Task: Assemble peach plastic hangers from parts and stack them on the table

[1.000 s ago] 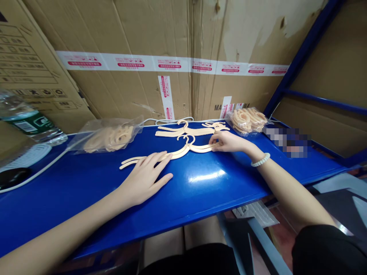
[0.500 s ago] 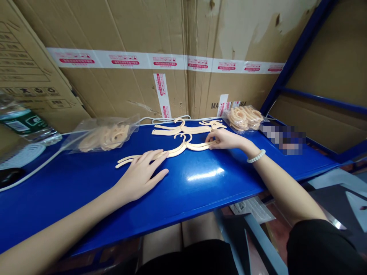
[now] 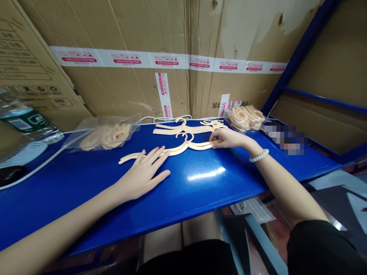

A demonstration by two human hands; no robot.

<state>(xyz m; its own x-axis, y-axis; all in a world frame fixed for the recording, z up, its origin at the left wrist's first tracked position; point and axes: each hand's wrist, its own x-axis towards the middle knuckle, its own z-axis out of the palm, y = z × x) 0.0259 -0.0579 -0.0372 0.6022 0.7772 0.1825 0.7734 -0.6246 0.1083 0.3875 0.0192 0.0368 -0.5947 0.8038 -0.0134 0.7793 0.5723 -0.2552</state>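
Two cream clothes hangers (image 3: 178, 150) lie together on the blue table, their hooks pointing away from me. My left hand (image 3: 145, 173) rests across their left arms with its fingers stretched out and partly spread. Those fingers hide a stretch of the arms, whose ends show to the left of the hand. At the other end my right hand (image 3: 225, 138) pinches the tips of the right arms between thumb and fingers. Just behind lie more cream hangers (image 3: 168, 131), stacked, with their hooks up and partly behind my right hand.
Clear bags of folded cream pieces lie at back left (image 3: 107, 136) and back right (image 3: 245, 117). A plastic bottle (image 3: 27, 120), a white cable (image 3: 37, 170) and a black object (image 3: 11, 174) are at the left. Large cardboard boxes (image 3: 137, 88) stand behind the blue table (image 3: 183, 191).
The left ends of the two hangers, apart before, now lie closed together under my left hand. My right hand keeps its pinch. The whole view has shifted slightly.
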